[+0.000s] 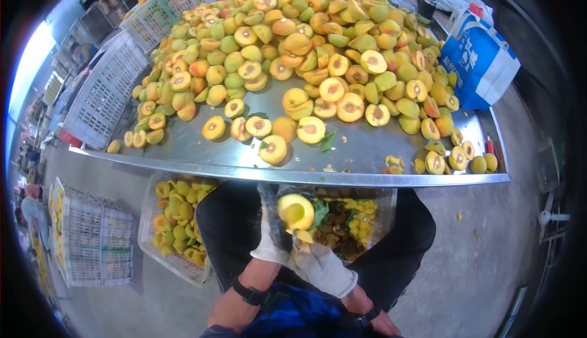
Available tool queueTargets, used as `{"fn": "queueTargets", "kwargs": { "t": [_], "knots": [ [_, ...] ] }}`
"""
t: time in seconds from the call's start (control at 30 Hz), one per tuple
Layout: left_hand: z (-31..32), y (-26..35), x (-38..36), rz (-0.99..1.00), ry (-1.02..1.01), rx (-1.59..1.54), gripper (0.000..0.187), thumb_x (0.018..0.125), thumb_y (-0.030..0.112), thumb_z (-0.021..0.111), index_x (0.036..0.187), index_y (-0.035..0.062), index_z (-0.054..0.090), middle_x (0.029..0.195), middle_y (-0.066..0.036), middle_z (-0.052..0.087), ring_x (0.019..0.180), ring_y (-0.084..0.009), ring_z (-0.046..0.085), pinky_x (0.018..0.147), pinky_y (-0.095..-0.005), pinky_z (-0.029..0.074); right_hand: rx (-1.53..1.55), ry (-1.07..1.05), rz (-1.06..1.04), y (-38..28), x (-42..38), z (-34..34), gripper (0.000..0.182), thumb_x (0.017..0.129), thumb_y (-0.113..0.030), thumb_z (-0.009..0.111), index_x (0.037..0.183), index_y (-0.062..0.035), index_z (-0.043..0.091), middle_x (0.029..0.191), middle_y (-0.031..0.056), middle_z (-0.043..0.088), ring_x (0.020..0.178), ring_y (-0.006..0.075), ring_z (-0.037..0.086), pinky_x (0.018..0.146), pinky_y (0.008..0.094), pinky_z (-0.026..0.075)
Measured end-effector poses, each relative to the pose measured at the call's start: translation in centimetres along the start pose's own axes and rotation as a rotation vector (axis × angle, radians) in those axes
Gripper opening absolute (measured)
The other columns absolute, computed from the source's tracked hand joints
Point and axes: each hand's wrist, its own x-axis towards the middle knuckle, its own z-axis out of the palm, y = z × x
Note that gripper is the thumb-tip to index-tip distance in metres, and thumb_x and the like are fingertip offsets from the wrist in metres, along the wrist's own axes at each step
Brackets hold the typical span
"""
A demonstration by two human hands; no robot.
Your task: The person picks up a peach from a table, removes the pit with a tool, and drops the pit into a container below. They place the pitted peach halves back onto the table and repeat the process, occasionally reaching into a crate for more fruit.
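Fruit half (296, 211) is up off the floor, between the knees, just short of the counter's near edge. Cut face turned up at the camera, hollow in the middle; outline near round, so no long axis worth calling.

Key relation: it sits against the right side of the left hand (271, 231) and ahead of, slightly left of, the right hand (322, 269). Left is nearer, in contact.

Left hand: gloved, dark-stained, grasping the half from its left, fingers pointing forward, forearm angled in from lower left. Right hand: gloved, fingers curled inward, forearm angled in from lower right. A small yellow piece (303, 236) sits at its fingertips, just below the half. Can't tell if it's gripping a tool too; too small and partly hidden.

Farther out: scraps (335, 231) under and right of the half, crate (174, 266) of fruit left of the left knee. Ahead, metal counter (189, 136) carries the big fruit heap (306, 38); blue bag (471, 56) at its right edge.
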Motion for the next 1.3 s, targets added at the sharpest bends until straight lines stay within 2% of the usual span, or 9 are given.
{"fn": "queueTargets", "kwargs": {
  "t": [0.07,0.13,0.23,0.3,0.5,0.67,0.93,1.13,1.3],
  "knots": [
    [-0.2,2.1,-0.5,-0.197,-0.019,-0.327,0.07,0.1,0.061,0.035,0.135,0.0016,0.047,0.122,-0.011,0.058,0.114,-0.0196,0.056,0.104,-0.0369,0.044,0.465,-0.112,0.346,-2.6,-0.6,-1.6,0.022,0.09,-0.013,0.055,0.109,-0.0024,0.062,0.1,0.0157,0.063,0.085,0.0307,0.062,0.078,0.0387,0.05],
    [-4.2,0.3,0.4,0.004,0.029,0.022,0.055,0.103,0.048,0.034,0.136,0.0045,0.043,0.122,-0.009,0.058,0.116,-0.0191,0.055,0.103,-0.0358,0.046,-0.267,-0.059,-0.188,0.4,-1.7,-3.2,0.026,0.089,-0.01,0.054,0.113,-0.0024,0.062,0.106,0.0181,0.063,0.093,0.0341,0.062,0.082,0.0404,0.05],
    [-5.9,5.2,-0.6,0.011,-0.046,0.142,0.042,0.103,0.031,0.048,0.129,-0.0011,0.053,0.108,-0.008,0.064,0.102,-0.0136,0.061,0.091,-0.0286,0.05,-0.188,-0.095,0.193,2.7,-0.8,-4.8,0.026,0.094,-0.012,0.049,0.114,-0.0011,0.061,0.103,0.0197,0.065,0.096,0.0383,0.064,0.081,0.0423,0.052],
    [-6.2,8.0,-2.0,0.263,0.078,0.627,0.037,0.093,0.024,0.061,0.123,0.0018,0.058,0.108,-0.012,0.065,0.099,-0.0209,0.063,0.089,-0.0314,0.05,-0.591,0.051,0.366,4.3,0.0,-4.8,0.021,0.098,-0.019,0.049,0.101,-0.0022,0.06,0.08,0.0129,0.064,0.068,0.0291,0.064,0.059,0.037,0.05],
    [-7.9,18.4,-1.5,0.684,0.425,2.077,0.043,0.07,0.012,0.077,0.112,0.0062,0.065,0.106,-0.018,0.064,0.095,-0.0369,0.062,0.086,-0.0438,0.049,0.25,0.311,0.632,6.0,-1.7,-5.9,0.034,0.098,-0.037,0.049,0.093,-0.004,0.057,0.06,-0.0003,0.05,0.046,0.0078,0.042,0.043,0.0267,0.033],
    [0.9,17.2,4.8,0.492,-0.004,1.807,0.054,0.077,0.02,0.076,0.126,0.0077,0.057,0.107,-0.017,0.066,0.103,-0.0333,0.063,0.089,-0.0411,0.05,-0.281,0.204,0.664,5.4,-0.3,-4.3,0.049,0.094,-0.047,0.046,0.114,-0.004,0.059,0.093,0.0246,0.066,0.094,0.0481,0.06,0.085,0.0477,0.048],
    [2.1,9.6,12.0,0.349,-0.219,1.559,0.065,0.072,0.019,0.08,0.129,0.004,0.052,0.111,-0.019,0.065,0.104,-0.0323,0.063,0.091,-0.0371,0.051,0.128,0.276,0.55,3.8,-1.6,-4.0,0.029,0.093,-0.032,0.054,0.092,-0.003,0.058,0.06,0.0046,0.053,0.055,0.0169,0.052,0.055,0.034,0.043],
    [3.0,10.4,5.0,0.202,-0.24,0.374,0.051,0.076,0.003,0.071,0.122,-0.0012,0.05,0.114,-0.009,0.057,0.107,-0.0151,0.057,0.093,-0.0302,0.049,0.094,0.269,0.292,-3.3,1.1,-3.9,0.023,0.095,-0.025,0.054,0.098,-0.0028,0.059,0.068,0.0077,0.057,0.059,0.0174,0.054,0.057,0.0351,0.045],
    [2.7,7.1,1.0,0.171,-0.337,0.21,0.072,0.093,0.05,0.06,0.14,-0.002,0.044,0.132,-0.009,0.054,0.116,-0.0138,0.053,0.101,-0.0293,0.042,-0.183,0.235,-0.018,-5.8,2.3,-2.6,0.023,0.093,-0.02,0.059,0.109,-0.0033,0.062,0.081,0.0149,0.062,0.07,0.0305,0.065,0.063,0.0398,0.051]
  ]
}}
